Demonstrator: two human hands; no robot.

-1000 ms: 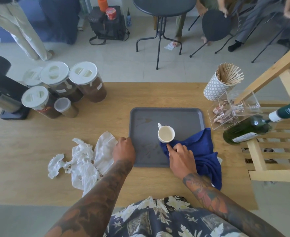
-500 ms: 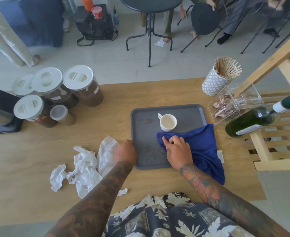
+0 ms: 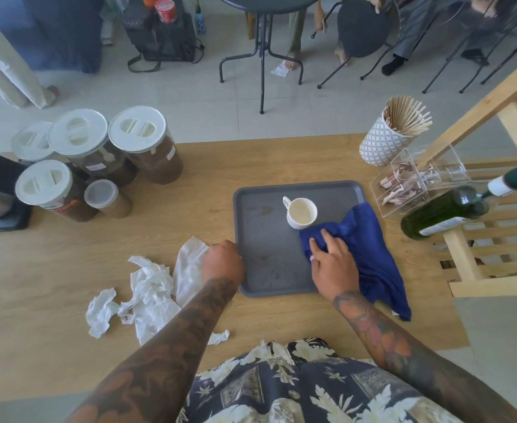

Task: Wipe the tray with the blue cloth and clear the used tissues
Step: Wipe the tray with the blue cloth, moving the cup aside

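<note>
Head view, read from the left: the used tissues (image 3: 142, 296) lie crumpled in a loose heap on the worktop (image 3: 68, 257), just beside the tray's left edge, none of them gathered, so that half of the task looks untouched; a small scrap lies nearer the person's shirt; the left hand (image 3: 223, 260) sits at the tray's near-left corner with its fingers curled under, knuckles up, seemingly gripping the rim to steady it, though the fingertips are hidden and I cannot tell exactly what they close on; the tray (image 3: 257, 209) is grey and shows faint streaks and smudges over its left and near parts, which suggests the wiping is only partly done; a white cup (image 3: 301, 212) stands on the tray towards its far side, and would likely have to be shifted for the patch beneath it; the right hand (image 3: 330, 260) presses the blue cloth (image 3: 370, 257) down with fingers spread and fairly straight; the cloth covers the tray's right side, touches the cup's base and spills over the right edge onto the worktop.

Against half a second earlier, the right hand with its bunched cloth sits slightly further right and nearer on the tray, exposing more grey surface; the left hand, cup and tissues hold their places.
</note>
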